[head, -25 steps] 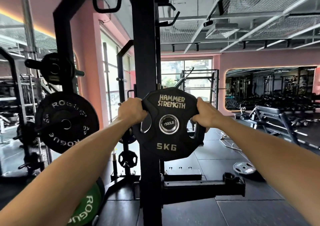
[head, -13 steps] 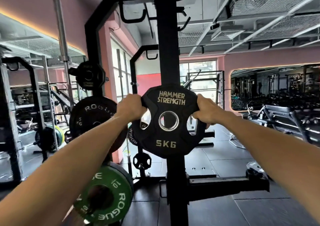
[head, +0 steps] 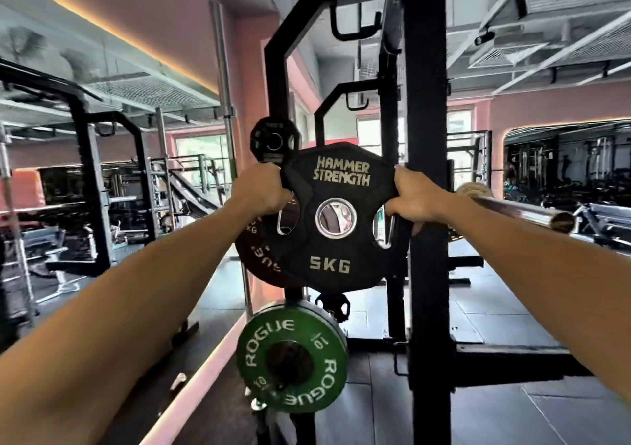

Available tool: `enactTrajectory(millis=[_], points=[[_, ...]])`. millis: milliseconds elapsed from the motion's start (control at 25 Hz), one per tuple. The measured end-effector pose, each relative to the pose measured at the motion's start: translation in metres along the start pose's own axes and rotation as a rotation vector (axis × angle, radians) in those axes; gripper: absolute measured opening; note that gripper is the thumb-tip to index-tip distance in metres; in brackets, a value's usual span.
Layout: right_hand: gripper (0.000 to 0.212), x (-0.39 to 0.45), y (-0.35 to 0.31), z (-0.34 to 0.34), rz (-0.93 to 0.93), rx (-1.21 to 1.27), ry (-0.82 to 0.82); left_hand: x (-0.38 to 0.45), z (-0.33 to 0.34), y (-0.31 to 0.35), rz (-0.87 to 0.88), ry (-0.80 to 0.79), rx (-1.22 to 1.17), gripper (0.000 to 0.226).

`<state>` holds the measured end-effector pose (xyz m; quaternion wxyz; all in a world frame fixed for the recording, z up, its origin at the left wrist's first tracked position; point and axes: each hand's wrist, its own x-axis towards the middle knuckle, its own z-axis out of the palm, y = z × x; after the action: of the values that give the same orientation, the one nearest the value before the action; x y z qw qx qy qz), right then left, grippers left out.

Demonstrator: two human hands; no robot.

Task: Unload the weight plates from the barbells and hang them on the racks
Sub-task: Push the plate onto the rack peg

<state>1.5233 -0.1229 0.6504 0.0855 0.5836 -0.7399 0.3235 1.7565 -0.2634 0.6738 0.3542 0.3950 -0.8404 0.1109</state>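
Head view: the 5 kg plate (head: 333, 219) is gripped at both side slots by the left hand (head: 261, 188) and right hand (head: 415, 197), held before the rack (head: 426, 137), not yet hung.

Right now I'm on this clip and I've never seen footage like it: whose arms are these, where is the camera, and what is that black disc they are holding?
The camera sits on a person's head and looks forward, so the two bare arms reaching out are that person's own. There is no robot. The left hand and the right hand each grip a side of a black weight plate marked HAMMER STRENGTH and 5KG, holding it upright in front of a black rack post. Through its centre hole you see background, so it is not on a peg. Behind it, on the left, hangs a larger black plate; below that is a green plate marked ROGUE 10. A smaller black plate hangs higher up. At the right, the shiny end of a barbell points toward the camera. The room is a gym.
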Motion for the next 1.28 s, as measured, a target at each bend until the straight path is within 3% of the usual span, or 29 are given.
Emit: enactTrajectory(millis=[680,1280], points=[[0.037,0.12,-0.068,0.134,0.063,0.079,-0.08,0.077,0.066,-0.168,0.021,-0.077,0.011,0.028],[0.035,0.229,-0.048,0.263,0.159,-0.034,-0.123,0.146,0.215,-0.272,0.069,-0.206,-0.037,0.02]])
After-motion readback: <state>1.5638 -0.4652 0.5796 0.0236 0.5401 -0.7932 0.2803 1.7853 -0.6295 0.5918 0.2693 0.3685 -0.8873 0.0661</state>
